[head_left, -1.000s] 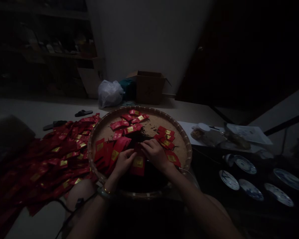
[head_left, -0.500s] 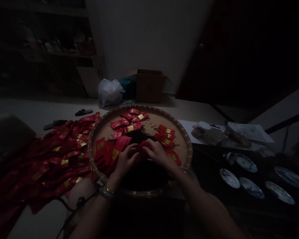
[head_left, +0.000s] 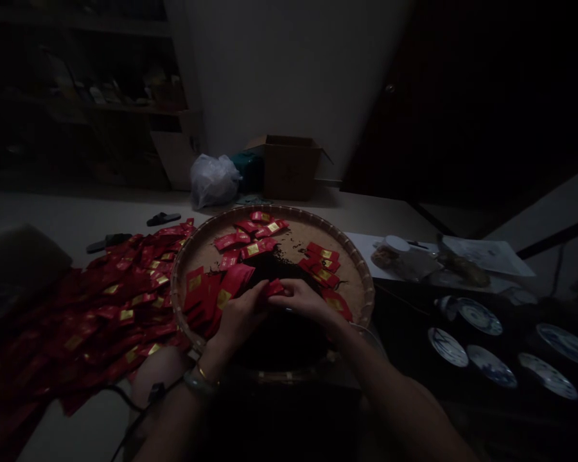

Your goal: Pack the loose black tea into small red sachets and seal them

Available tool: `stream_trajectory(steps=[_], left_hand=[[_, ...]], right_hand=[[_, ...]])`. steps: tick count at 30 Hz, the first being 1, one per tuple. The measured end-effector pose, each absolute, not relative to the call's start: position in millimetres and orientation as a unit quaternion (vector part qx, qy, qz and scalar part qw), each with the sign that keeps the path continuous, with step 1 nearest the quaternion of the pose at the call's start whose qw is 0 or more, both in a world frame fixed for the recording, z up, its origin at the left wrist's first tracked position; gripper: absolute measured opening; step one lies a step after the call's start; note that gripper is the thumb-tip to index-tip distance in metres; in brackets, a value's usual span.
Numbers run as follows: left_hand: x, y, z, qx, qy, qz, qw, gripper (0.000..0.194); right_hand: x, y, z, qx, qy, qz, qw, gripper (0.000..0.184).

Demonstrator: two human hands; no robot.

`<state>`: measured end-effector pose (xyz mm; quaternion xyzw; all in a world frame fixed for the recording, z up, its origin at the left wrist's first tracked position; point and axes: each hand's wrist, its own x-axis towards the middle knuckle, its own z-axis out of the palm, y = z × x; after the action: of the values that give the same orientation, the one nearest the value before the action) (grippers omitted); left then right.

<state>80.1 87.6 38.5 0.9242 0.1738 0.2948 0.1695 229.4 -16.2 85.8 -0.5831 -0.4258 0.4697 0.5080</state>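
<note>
Both hands meet over a round bamboo tray (head_left: 361,269), fingers closed round a small red packet (head_left: 274,288). My left hand (head_left: 243,314) grips its left side, and my right hand (head_left: 304,300) pinches it from the right. Below them lies a heap of dark loose leaves (head_left: 279,350), which look like tea. Several red packets with gold labels (head_left: 260,248) rest at the back of the tray. Flatter red packets (head_left: 195,292) are stacked at its left, and more packets (head_left: 324,276) lie on the right.
A large pile of red packets (head_left: 139,298) covers the floor at left, with dark slippers (head_left: 164,219) behind. A white plastic bag (head_left: 215,179) and an open cardboard box (head_left: 291,168) stand at the wall. Blue-and-white plates (head_left: 491,366) sit at right.
My left hand has turned, its back now facing up more, and its fingers have closed in on the packet. The red packet sits lower and more compact between both hands.
</note>
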Motion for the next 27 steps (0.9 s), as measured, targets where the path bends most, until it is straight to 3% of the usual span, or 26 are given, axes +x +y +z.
stream_trajectory(steps=[3,10,18,27], left_hand=[[80.7,86.6,39.1,0.936,0.134,0.29,0.146,0.05],[75.0,90.1,52.6,0.939,0.198,0.282,-0.003,0.052],[80.3,82.8,44.0,0.951,0.134,0.277,0.043,0.053],[79.5,76.3,35.0,0.933,0.17,0.316,0.02,0.056]], right_hand=[[228.3,-15.1,81.2,-0.603,-0.423,0.479,0.477,0.036],[233.2,-11.8,78.7,-0.591,-0.366,0.457,0.555,0.049],[228.7,-16.2,79.1,-0.615,-0.44,0.484,0.441,0.05],[232.7,-12.5,73.1,-0.607,-0.428,0.501,0.444,0.061]])
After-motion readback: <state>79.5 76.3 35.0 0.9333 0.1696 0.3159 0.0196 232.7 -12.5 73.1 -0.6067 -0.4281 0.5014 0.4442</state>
